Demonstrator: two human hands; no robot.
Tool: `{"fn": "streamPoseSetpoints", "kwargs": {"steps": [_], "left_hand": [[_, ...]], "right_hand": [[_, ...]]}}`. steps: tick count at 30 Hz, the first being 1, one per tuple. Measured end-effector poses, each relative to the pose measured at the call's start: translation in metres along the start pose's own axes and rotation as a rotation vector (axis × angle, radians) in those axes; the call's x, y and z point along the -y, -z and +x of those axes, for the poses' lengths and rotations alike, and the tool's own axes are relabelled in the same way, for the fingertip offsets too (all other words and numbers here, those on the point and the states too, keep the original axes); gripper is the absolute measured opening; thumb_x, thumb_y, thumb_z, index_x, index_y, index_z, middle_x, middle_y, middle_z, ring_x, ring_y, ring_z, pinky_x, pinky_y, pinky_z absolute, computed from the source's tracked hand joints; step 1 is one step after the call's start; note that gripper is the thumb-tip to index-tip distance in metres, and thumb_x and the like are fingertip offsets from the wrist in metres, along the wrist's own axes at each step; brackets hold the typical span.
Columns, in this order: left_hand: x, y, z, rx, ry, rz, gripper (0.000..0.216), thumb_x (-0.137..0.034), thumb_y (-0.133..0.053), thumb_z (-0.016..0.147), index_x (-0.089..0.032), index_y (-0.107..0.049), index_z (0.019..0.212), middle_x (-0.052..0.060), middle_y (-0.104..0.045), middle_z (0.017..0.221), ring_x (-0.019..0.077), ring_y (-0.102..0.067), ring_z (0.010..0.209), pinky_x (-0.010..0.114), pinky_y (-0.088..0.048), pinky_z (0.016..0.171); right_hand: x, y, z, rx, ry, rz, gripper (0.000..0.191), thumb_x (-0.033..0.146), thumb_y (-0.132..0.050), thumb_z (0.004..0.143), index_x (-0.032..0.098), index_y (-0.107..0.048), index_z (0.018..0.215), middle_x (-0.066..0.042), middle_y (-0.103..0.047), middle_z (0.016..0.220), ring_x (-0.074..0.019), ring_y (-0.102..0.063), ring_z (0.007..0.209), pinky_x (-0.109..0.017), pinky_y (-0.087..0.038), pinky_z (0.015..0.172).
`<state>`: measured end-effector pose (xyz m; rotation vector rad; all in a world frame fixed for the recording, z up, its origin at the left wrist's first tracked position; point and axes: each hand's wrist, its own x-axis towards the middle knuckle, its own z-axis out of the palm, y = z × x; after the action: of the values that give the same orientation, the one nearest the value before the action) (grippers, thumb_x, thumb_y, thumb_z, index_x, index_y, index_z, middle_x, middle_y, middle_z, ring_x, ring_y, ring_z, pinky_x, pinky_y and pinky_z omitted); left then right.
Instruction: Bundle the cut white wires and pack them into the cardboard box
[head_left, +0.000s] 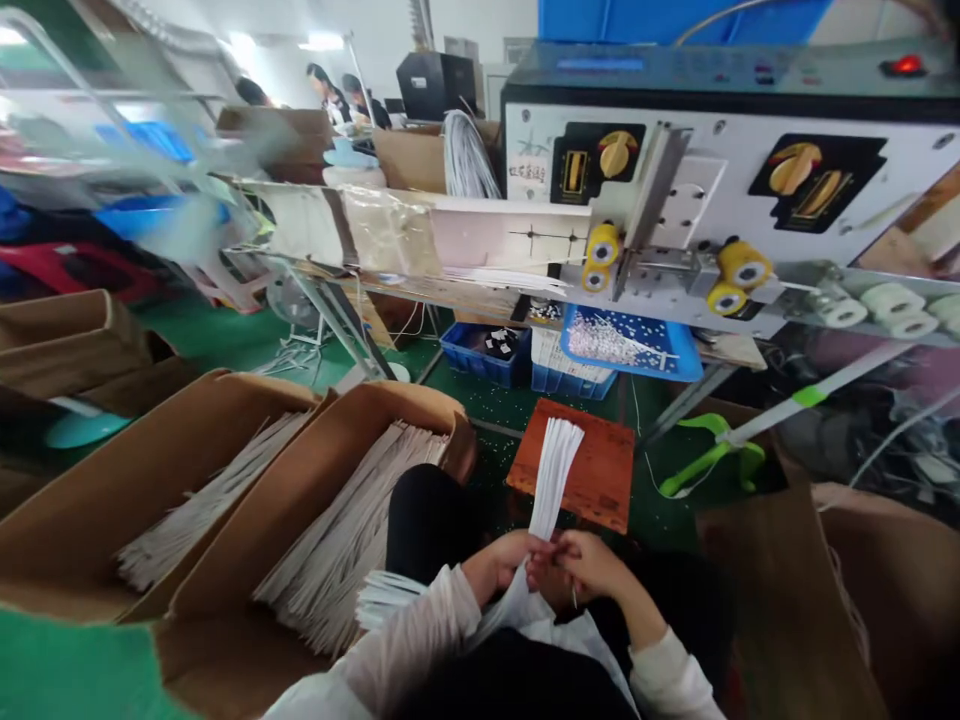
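Note:
My left hand (501, 562) and my right hand (589, 562) meet in front of my lap, both closed around the lower end of a bundle of white strips (553, 470). The bundle stands up and fans slightly away from me over a small red-brown stool (596, 480). A second small bunch of white strips (384, 594) lies across my left knee, beside my left sleeve.
Two open cardboard boxes (247, 560) of long white strips sit at my left. Ahead stands a cutting machine (720, 170) with yellow rollers, a blue tray (660, 350) of white bits beneath it, and blue bins (484, 352) on the green floor. People stand far back.

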<state>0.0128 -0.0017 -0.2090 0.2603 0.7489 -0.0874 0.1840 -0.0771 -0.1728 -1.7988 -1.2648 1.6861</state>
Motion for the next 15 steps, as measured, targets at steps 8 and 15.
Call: {"fn": "streamPoseSetpoints", "kwargs": {"steps": [8, 15], "left_hand": [[0.003, -0.007, -0.007, -0.07, -0.083, 0.129, 0.024, -0.02, -0.07, 0.074, -0.017, -0.047, 0.066, -0.007, -0.039, 0.051, 0.0043, -0.025, 0.04, 0.021, -0.019, 0.046], [0.016, -0.008, 0.006, -0.213, -0.193, 0.234, 0.037, -0.036, -0.07, 0.08, -0.019, -0.043, 0.06, -0.007, -0.037, 0.047, 0.0054, -0.026, 0.04, 0.022, -0.016, 0.044]], "right_hand": [[0.03, 0.045, -0.01, 0.108, 0.305, 0.413, 0.044, 0.051, -0.064, 0.08, 0.014, -0.067, 0.103, -0.012, -0.074, 0.1, -0.0064, -0.053, 0.048, -0.018, -0.029, 0.043], [0.102, -0.017, 0.044, -0.015, 0.425, -0.225, 0.02, 0.027, -0.059, 0.087, 0.016, -0.073, 0.077, -0.003, -0.073, 0.069, -0.0128, -0.064, 0.058, -0.02, -0.042, 0.056]]}}
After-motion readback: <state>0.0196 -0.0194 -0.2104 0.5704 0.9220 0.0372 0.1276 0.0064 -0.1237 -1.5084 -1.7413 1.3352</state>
